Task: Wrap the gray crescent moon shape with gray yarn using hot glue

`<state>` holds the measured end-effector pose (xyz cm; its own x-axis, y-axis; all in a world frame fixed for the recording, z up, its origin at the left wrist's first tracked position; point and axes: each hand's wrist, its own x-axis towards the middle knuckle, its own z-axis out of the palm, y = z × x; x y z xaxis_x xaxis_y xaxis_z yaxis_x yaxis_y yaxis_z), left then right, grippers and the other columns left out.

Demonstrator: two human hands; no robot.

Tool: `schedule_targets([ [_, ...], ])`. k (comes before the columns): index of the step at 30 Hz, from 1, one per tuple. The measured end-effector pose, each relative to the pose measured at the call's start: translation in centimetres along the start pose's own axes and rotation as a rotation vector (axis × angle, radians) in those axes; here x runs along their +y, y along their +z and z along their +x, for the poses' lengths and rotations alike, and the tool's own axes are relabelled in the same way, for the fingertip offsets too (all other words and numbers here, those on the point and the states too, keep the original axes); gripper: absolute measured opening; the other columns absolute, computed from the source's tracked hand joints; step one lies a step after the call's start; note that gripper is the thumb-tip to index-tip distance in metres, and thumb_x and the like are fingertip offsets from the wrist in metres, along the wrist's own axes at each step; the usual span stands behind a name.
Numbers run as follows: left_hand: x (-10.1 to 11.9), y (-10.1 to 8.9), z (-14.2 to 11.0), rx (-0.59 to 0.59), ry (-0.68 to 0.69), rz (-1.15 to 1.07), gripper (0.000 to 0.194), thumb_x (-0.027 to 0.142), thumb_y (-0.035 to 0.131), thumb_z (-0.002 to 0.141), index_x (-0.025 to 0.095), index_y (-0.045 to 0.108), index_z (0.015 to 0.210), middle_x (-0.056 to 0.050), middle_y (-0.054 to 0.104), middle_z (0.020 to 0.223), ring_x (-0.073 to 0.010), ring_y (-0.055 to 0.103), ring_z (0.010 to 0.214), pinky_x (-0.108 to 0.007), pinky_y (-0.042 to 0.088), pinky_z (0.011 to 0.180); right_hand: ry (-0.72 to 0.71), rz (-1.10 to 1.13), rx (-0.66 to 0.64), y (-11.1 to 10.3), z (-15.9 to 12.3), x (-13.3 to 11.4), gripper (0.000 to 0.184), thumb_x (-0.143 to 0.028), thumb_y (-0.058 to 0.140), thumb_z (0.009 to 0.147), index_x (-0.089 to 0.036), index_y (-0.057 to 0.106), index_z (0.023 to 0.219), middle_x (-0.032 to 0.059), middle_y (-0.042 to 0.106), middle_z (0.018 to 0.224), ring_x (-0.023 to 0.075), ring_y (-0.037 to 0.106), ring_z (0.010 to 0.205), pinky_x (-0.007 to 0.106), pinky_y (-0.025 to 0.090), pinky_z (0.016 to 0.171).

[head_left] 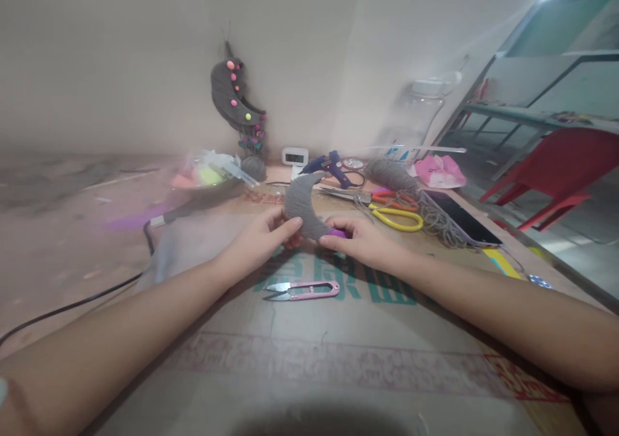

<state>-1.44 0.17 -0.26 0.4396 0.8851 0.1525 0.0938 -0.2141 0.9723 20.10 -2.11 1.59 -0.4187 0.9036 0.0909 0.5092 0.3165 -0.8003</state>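
Note:
Between my two hands is a crescent moon shape wrapped in grey yarn (302, 207), held above the cardboard with its horns toward the right. My left hand (275, 229) grips its lower left side, thumb on the yarn. My right hand (355, 236) closes round the lower right tip, where part of the crescent is purple (337, 233) and without yarn. Some of my fingers are hidden behind the piece. Just below, on the cardboard, lie pink thread snips (302, 290), blades to the left.
Behind are a blue glue gun (331, 168), a small clock (294, 157) and grey yarn (391, 175). Scissors with yellow and orange handles (399, 218) and a phone (459, 218) lie right. A decorated crescent (232, 97) hangs on the wall. A black cable (72, 304) crosses the left side.

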Motion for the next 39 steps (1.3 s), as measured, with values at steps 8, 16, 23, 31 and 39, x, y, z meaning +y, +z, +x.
schedule_targets([
  [8, -0.23, 0.06, -0.3, -0.018, 0.008, 0.091, 0.028, 0.045, 0.061, 0.087, 0.017, 0.065, 0.083, -0.001, 0.065, 0.071, -0.0148, 0.058, 0.067, -0.026, 0.044, 0.063, -0.039, 0.222, -0.004, 0.62, -0.02, 0.1, 0.025, -0.029, 0.066, 0.081, -0.017, 0.065, 0.103, 0.0062, 0.069, 0.105, 0.0185, 0.063, 0.092, 0.033, 0.049, 0.083],
  [16, -0.53, -0.1, -0.18, -0.034, 0.024, 0.126, 0.029, 0.046, 0.062, 0.086, 0.017, 0.065, 0.08, -0.002, 0.065, 0.071, -0.0156, 0.058, 0.067, -0.026, 0.044, 0.062, 0.026, 0.098, 0.025, 0.7, -0.22, 0.28, 0.016, -0.034, 0.062, 0.083, -0.018, 0.063, 0.083, -0.0011, 0.058, 0.072, 0.0137, 0.052, 0.066, 0.028, 0.042, 0.063],
  [23, -0.71, -0.29, -0.09, -0.07, 0.027, 0.137, 0.03, 0.045, 0.061, 0.086, 0.018, 0.064, 0.074, -0.002, 0.062, 0.067, -0.0154, 0.054, 0.063, -0.026, 0.041, 0.059, 0.015, 0.075, 0.024, 0.87, -0.3, 0.37, 0.017, -0.035, 0.062, 0.083, -0.019, 0.062, 0.078, -0.0017, 0.059, 0.068, 0.013, 0.052, 0.062, 0.027, 0.041, 0.059],
  [31, -0.39, -0.36, -0.19, 0.002, 0.001, 0.043, 0.025, 0.042, 0.061, 0.086, 0.018, 0.063, 0.079, 0.0, 0.062, 0.069, -0.0141, 0.056, 0.066, -0.026, 0.042, 0.063, -0.018, 0.141, 0.059, 0.5, -0.28, 0.16, 0.022, -0.033, 0.065, 0.084, -0.019, 0.068, 0.101, 0.0039, 0.071, 0.096, 0.017, 0.063, 0.085, 0.031, 0.049, 0.079],
  [39, -0.47, -0.34, -0.11, -0.025, -0.007, 0.04, 0.025, 0.041, 0.062, 0.085, 0.018, 0.064, 0.076, -0.001, 0.062, 0.067, -0.0149, 0.056, 0.064, -0.027, 0.043, 0.062, -0.003, 0.066, 0.157, 0.08, -0.23, 0.68, 0.023, -0.04, 0.061, 0.083, -0.018, 0.062, 0.075, -0.0022, 0.055, 0.065, 0.0116, 0.047, 0.06, 0.026, 0.038, 0.057],
])
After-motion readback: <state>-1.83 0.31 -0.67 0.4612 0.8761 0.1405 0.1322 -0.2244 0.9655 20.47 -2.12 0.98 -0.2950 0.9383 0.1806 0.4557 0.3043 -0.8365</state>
